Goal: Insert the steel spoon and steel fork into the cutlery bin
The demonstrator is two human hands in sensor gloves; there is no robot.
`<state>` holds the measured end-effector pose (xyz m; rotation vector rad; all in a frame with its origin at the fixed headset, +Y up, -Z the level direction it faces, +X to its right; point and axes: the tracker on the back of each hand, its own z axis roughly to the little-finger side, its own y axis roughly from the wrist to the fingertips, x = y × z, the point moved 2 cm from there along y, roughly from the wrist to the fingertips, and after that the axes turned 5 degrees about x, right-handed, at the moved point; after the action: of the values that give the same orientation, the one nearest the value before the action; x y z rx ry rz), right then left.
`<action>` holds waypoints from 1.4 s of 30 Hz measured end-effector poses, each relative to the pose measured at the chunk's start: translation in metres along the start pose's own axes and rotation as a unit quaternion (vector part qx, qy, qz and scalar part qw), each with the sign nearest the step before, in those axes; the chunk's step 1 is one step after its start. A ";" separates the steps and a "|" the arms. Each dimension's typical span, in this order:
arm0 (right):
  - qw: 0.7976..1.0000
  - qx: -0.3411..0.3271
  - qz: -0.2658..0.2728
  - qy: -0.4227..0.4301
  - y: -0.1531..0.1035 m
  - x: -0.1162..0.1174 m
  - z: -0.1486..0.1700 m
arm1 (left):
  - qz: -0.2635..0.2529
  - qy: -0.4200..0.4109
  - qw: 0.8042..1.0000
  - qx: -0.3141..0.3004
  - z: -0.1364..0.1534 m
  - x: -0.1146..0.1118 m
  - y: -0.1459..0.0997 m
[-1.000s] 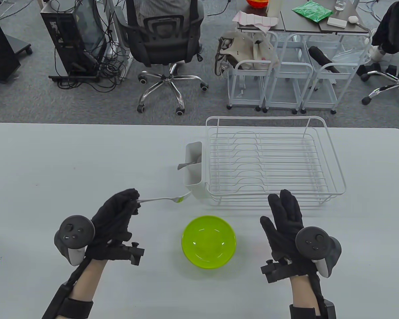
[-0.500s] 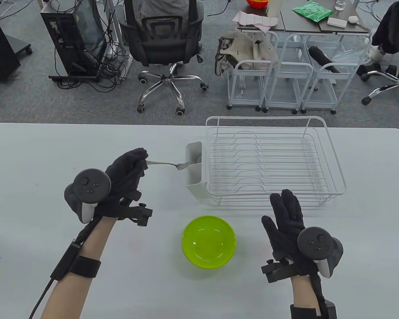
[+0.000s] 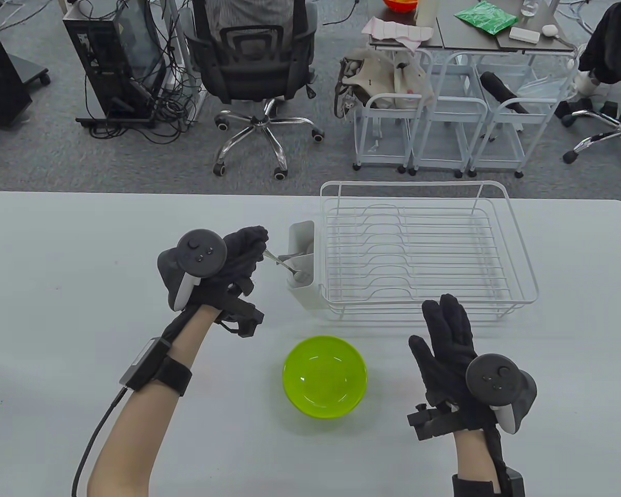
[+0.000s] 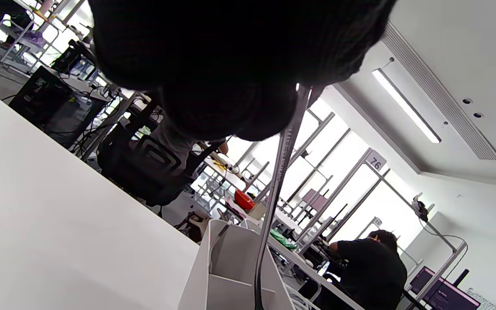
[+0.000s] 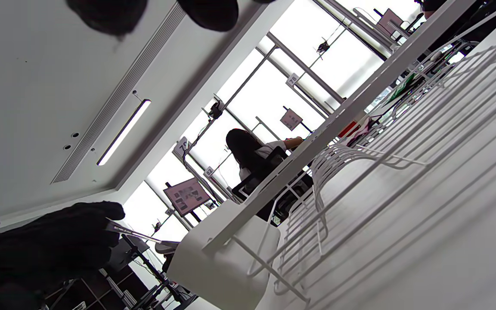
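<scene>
Your left hand [image 3: 238, 256] pinches the steel fork [image 3: 282, 263] by its handle end, tines angled down into the near compartment of the cutlery bin [image 3: 302, 282]. The steel spoon [image 3: 302, 252] already sits in the far compartment, handle leaning out over the rim. Tip the fork more upright before you let go, so it drops past the divider and does not catch on the spoon's handle crossing nearby. Your right hand [image 3: 447, 341] hovers with fingers spread, holding nothing, near the front of the white dish rack [image 3: 517, 259]. The green bowl [image 3: 325, 375] sits on the surface [image 3: 83, 248] between your hands, well out of the way.
</scene>
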<state>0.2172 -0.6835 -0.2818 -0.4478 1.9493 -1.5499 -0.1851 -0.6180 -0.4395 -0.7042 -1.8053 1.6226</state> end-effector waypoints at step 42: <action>0.999 -0.020 -0.008 -0.023 -0.003 0.007 -0.010 | -0.020 0.169 0.984 -0.044 0.063 -0.001 -0.106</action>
<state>0.2051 -0.6808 -0.2796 -0.5130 1.9486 -1.4991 -0.2297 -0.6728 -0.3387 -0.9174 -1.6391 1.3114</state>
